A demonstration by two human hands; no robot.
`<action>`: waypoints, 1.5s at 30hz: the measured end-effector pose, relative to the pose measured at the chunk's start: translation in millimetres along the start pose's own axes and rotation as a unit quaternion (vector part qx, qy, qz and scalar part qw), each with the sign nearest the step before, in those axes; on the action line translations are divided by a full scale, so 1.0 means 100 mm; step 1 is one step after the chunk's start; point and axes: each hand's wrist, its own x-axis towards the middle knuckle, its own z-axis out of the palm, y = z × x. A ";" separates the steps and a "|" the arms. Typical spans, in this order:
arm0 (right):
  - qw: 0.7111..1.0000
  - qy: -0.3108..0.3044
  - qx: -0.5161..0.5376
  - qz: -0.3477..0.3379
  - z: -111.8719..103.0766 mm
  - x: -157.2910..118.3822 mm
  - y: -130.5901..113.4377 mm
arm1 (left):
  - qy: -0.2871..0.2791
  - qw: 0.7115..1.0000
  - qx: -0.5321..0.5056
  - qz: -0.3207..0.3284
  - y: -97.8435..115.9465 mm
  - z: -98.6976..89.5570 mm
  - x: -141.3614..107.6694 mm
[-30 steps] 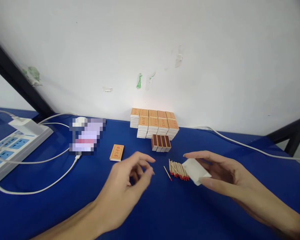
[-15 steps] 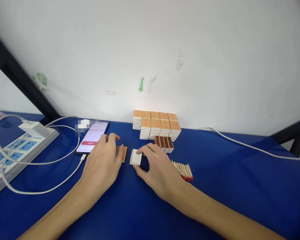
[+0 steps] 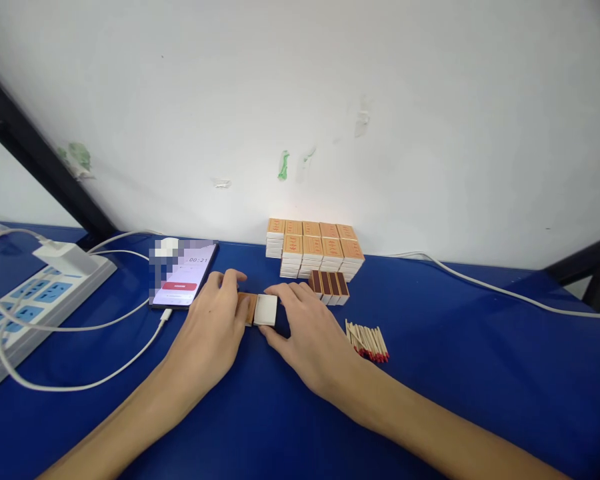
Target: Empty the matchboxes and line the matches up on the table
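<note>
Between thumb and fingers, my left hand (image 3: 213,320) grips an orange-brown matchbox sleeve (image 3: 251,308) low over the blue table. A white matchbox tray (image 3: 265,311) meets the sleeve's right end; whether its edge is inside the sleeve I cannot tell. My right hand (image 3: 307,333) is closed on this tray, thumb at the near side and fingers at the far side. Just right of that hand lies a loose pile of red-tipped matches (image 3: 368,341). Behind it, several matchboxes (image 3: 329,287) stand on edge, dark striking strips up.
Stacked orange-topped matchboxes (image 3: 313,249) stand against the white wall. To the left are a phone (image 3: 185,277) showing a timer, a power strip (image 3: 40,303) with a white charger (image 3: 66,257), and looping white cables. Another cable (image 3: 485,295) runs along the right back.
My right hand has moved the white tray left, from a gap away up to the sleeve's end. My left hand keeps its hold on the sleeve.
</note>
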 end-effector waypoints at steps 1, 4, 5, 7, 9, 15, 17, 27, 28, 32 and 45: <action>1.000 0.000 -0.001 -0.003 -0.03 -0.03 -0.01 | -0.001 1.000 0.001 -0.003 0.01 -0.01 0.00; 1.000 0.018 -0.004 -0.013 -0.19 -0.19 -0.01 | 0.001 1.000 0.006 -0.015 0.05 -0.05 0.00; 1.000 0.029 -0.006 -0.012 -0.27 -0.27 0.02 | 0.007 1.000 0.012 -0.020 0.07 -0.06 0.00; 0.997 0.074 -0.023 0.012 -0.46 -0.45 0.10 | 0.026 0.999 0.022 -0.024 0.13 -0.09 0.00; 0.995 0.080 -0.042 0.033 -0.63 -0.63 0.22 | 0.052 0.998 0.016 -0.011 0.21 -0.11 0.00; 0.988 0.094 -0.101 0.075 -0.67 -0.90 0.48 | 0.032 0.988 -0.103 0.106 0.46 -0.08 -0.10; 0.981 0.092 -0.159 0.056 -0.56 -0.90 0.47 | 0.027 0.984 -0.117 0.129 0.51 -0.05 -0.15; 0.946 0.103 -0.305 0.030 -0.34 -0.81 0.35 | 0.032 0.973 -0.134 0.187 0.50 0.03 -0.21; 0.945 0.105 -0.309 0.035 -0.34 -0.79 0.36 | 0.032 0.971 -0.136 0.193 0.51 0.03 -0.21; 0.942 0.117 -0.307 0.066 -0.36 -0.74 0.41 | 0.001 0.968 -0.133 0.211 0.54 0.06 -0.24; 0.895 0.154 -0.378 0.182 -0.40 -0.85 0.39 | -0.075 0.952 -0.131 0.267 0.56 0.17 -0.33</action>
